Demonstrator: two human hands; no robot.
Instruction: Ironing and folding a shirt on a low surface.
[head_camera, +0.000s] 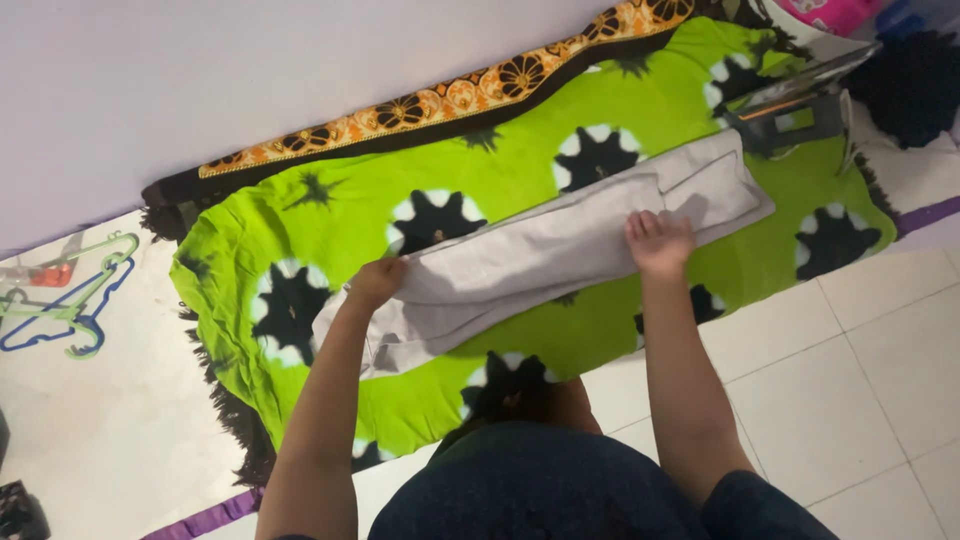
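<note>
A long grey garment (540, 255), folded lengthwise, lies across a bright green cloth (330, 215) with black-and-white star patches, spread on the floor. My left hand (378, 281) grips a fold of the grey garment near its left end, lifting the fabric slightly. My right hand (658, 240) rests flat, fingers together, pressing on the garment toward its right end.
A clothes iron (790, 100) stands at the far right edge of the green cloth. An orange-and-black patterned cloth (440, 100) runs along the wall. Plastic hangers (70, 295) lie on the floor at left. A dark bundle (910, 85) sits top right. White tiles (850, 380) lie to the right.
</note>
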